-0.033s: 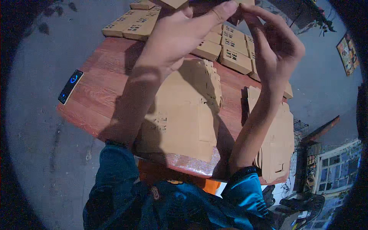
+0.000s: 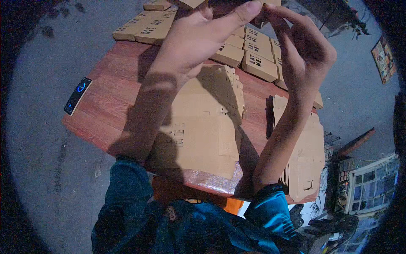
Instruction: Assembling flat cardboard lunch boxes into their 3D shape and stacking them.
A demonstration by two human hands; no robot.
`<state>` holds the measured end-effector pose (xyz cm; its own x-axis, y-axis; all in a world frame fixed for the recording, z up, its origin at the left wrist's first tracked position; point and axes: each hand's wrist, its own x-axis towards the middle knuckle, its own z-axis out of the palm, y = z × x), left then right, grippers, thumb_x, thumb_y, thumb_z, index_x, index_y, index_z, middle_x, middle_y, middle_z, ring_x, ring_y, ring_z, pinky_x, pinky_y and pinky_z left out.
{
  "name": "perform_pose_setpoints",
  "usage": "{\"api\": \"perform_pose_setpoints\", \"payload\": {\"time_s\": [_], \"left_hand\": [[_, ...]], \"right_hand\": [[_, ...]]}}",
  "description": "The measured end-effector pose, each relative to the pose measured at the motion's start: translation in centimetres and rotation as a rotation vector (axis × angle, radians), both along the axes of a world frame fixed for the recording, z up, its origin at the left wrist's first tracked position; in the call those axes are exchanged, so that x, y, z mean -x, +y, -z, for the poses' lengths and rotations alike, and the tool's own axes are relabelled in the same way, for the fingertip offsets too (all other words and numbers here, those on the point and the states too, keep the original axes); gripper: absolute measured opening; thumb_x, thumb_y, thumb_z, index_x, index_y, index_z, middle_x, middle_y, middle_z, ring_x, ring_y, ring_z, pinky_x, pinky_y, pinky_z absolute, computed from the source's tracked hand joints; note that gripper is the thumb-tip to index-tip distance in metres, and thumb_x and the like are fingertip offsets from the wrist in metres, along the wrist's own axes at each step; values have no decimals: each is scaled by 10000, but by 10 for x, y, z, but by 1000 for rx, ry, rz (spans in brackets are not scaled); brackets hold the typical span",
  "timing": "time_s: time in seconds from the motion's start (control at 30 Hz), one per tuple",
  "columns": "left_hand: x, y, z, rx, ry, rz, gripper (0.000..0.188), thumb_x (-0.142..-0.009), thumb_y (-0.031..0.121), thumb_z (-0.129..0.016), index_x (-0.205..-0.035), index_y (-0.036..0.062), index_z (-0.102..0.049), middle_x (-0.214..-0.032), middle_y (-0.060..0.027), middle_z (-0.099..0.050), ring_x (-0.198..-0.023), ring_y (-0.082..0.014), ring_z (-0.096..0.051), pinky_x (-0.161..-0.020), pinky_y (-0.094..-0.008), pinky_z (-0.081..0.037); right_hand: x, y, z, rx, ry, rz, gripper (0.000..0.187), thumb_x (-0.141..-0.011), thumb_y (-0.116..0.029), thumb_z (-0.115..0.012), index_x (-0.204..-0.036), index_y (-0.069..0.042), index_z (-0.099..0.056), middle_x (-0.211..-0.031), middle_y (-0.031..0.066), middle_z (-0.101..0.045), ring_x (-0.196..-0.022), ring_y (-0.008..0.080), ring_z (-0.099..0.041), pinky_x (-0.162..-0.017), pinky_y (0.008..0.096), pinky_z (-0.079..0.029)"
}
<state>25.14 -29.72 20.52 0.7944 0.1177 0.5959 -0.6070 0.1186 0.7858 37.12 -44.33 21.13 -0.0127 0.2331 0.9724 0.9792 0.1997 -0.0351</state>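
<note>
Both my hands are raised at the top edge of the picture, over the far side of the table. My left hand point(image 2: 198, 36) grips a brown cardboard box point(image 2: 191, 3), mostly cut off by the frame, with the thumb stretched along it. Fingers bent, my right hand point(image 2: 306, 42) pinches at the box's edge, close to the left thumb tip. Below them lies a stack of flat, die-cut cardboard blanks point(image 2: 198, 135) with dark printed lettering, partly shaded by my arms.
Another stack of flat blanks point(image 2: 306, 152) lies at the table's right edge. Folded boxes stand in rows at the far left point(image 2: 146, 27) and far middle point(image 2: 259, 65). A phone point(image 2: 78, 96) with a lit screen rests at the left edge of the reddish wooden table point(image 2: 105, 101).
</note>
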Motion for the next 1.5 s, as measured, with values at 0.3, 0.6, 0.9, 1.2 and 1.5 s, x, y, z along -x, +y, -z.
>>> {"api": "perform_pose_setpoints", "payload": {"time_s": [0.3,0.6,0.9,1.2,1.5], "left_hand": [[-5,4,0,-60,-27,-35,461,-935,211,-720,-1305,-3,-545,-1189,-101,-640,-1073,-159,-608,-933,-313,-520],[-11,18,2,-358,-124,-181,438,-916,149,-731,-1293,-26,-591,-1160,-119,-663,-987,-141,-635,-895,-311,-555],[-28,11,14,-380,-328,-305,239,-947,99,-660,-1167,10,-628,-1047,-47,-687,-989,-107,-626,-890,-264,-503],[-21,6,11,-471,-183,-316,245,-918,78,-691,-1141,19,-609,-1012,-42,-633,-819,-82,-651,-732,-227,-536],[-10,14,10,-748,-101,-422,288,-871,93,-720,-1138,23,-638,-993,-30,-627,-673,-48,-590,-614,-216,-481]], "right_hand": [[32,-6,-3,-43,252,240,373,-812,-73,-827,-1131,-9,-645,-671,-66,-490,-579,4,-347,-504,209,-310],[27,-12,1,-37,353,209,287,-860,-41,-776,-1128,-24,-676,-690,-78,-513,-642,-8,-436,-570,147,-329],[16,-2,7,-246,283,157,398,-884,-74,-755,-1237,-33,-576,-1126,57,-616,-995,141,-652,-788,230,-536],[15,2,3,-308,162,168,384,-897,-46,-725,-1255,-12,-590,-1153,120,-665,-1025,173,-676,-836,272,-563],[16,-4,8,-300,401,108,276,-873,-4,-731,-1141,32,-675,-1036,95,-720,-954,156,-692,-838,263,-554]]}}
